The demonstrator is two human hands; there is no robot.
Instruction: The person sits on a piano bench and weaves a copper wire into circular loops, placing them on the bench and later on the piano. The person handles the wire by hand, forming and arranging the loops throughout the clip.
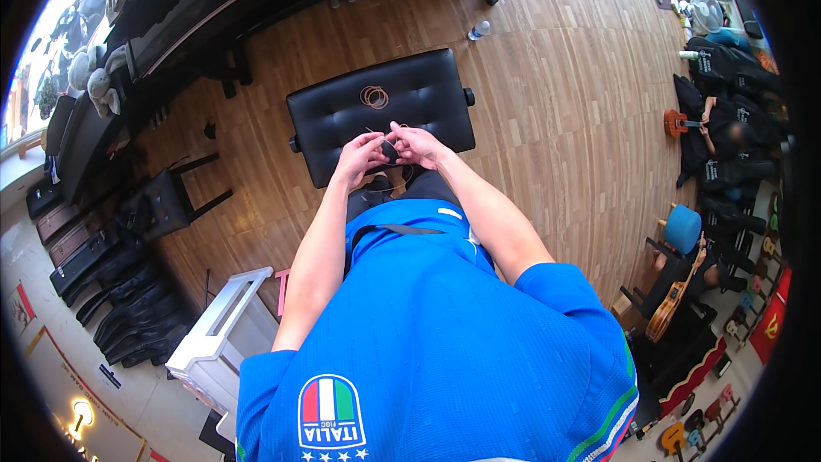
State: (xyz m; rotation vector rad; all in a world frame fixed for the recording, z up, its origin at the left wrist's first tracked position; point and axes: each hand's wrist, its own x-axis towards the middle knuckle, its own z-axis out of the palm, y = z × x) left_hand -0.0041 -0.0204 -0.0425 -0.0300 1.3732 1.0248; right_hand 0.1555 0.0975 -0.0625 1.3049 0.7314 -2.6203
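On the black padded bench [316, 120] in front of me lies a coil of copper-coloured string [374, 97], wound in several loops. My left hand [363, 156] and my right hand [416, 146] are close together over the bench's near edge. Both have their fingers closed in a pinch on a thin copper-coloured string [376, 190], which curves loosely below them. Its ends are too fine to follow. Between the hands a small dark patch shows, and I cannot make out whether it is an object or the bench.
A clear bottle [479, 30] stands on the wooden floor beyond the bench. A black piano [197, 13] runs along the far left. A white cabinet-like piece [224, 325] is at my left. On the right, people sit with a ukulele [676, 123] and a guitar [672, 308].
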